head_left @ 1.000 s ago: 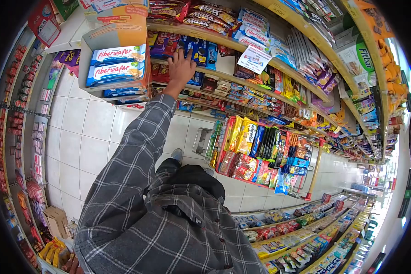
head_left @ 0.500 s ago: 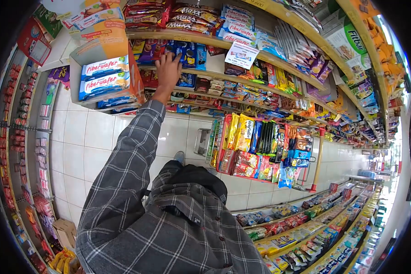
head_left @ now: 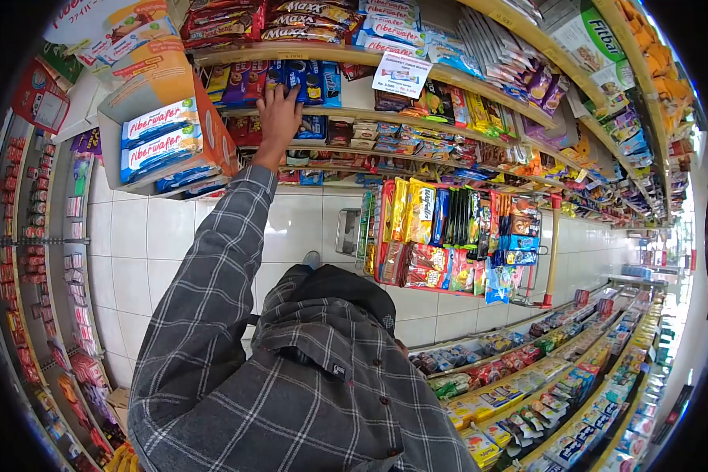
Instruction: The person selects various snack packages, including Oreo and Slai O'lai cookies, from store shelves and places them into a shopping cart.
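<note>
My left hand [head_left: 279, 116] reaches to the upper shelf, back of the hand up. Its fingers are slightly apart and bent over the front ends of some dark blue packs [head_left: 296, 77]; I cannot make out a grip on any of them. Purple packs [head_left: 256, 80] lie just left of the fingers, and a light blue pack [head_left: 331, 84] stands further right. My right hand does not show.
A carton of Fiberwafer packs [head_left: 161, 149] juts out at the left. A red basket cart [head_left: 389, 271] full of snacks stands right of my legs on the tiled floor [head_left: 291, 228]. A price card [head_left: 402, 75] hangs from the upper shelf [head_left: 330, 53]. More shelves line both sides.
The view has shifted, so the shelves and carton sit further left and slightly higher. My left hand has stayed at the blue packs, its fingertips now nearer their front ends.
</note>
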Demonstrator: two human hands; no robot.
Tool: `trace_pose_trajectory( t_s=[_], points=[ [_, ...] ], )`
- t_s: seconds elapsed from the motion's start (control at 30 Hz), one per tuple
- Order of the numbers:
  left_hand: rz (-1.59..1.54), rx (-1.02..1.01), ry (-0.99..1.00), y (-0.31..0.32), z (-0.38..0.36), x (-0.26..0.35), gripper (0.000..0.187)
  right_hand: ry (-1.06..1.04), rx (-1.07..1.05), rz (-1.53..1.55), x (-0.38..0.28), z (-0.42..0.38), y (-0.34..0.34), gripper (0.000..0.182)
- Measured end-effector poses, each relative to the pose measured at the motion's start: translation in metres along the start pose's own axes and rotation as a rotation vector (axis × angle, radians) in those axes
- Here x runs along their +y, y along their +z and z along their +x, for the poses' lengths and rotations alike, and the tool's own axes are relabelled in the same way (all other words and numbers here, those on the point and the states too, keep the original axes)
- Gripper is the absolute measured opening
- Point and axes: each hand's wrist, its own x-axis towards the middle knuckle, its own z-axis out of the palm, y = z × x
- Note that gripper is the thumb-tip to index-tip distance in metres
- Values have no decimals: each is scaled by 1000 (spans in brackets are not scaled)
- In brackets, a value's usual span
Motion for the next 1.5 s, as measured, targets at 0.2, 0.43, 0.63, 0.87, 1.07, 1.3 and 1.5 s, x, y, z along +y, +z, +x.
trace_pose_trajectory(
  t_s=[0.2,0.43,0.63,0.87,1.07,1.3,1.5],
  points=[
    [51,24,-3,6,2,-6,39,332,-48,215,62,25,29,36],
    [-4,51,15,2,-1,-7,37,343,45,321,36,15,24,33],
    [-575,153,-52,-24,-18,6,29,190,112,325,-96,3,-23,28],
    [-867,200,164,-121,-106,92,41,-165,304,554,-315,26,-97,35],
    [-1265,-507,454,-154,-188,158,45,-92,-128,1366,-417,35,-94,49],
    [-1650,-1039,199,-157,-214,172,36,-82,202,1392,-396,15,-116,27],
    [-1578,-1476,-127,-151,-206,212,26,-112,324,1429,-380,-8,-136,28]
  ],
)
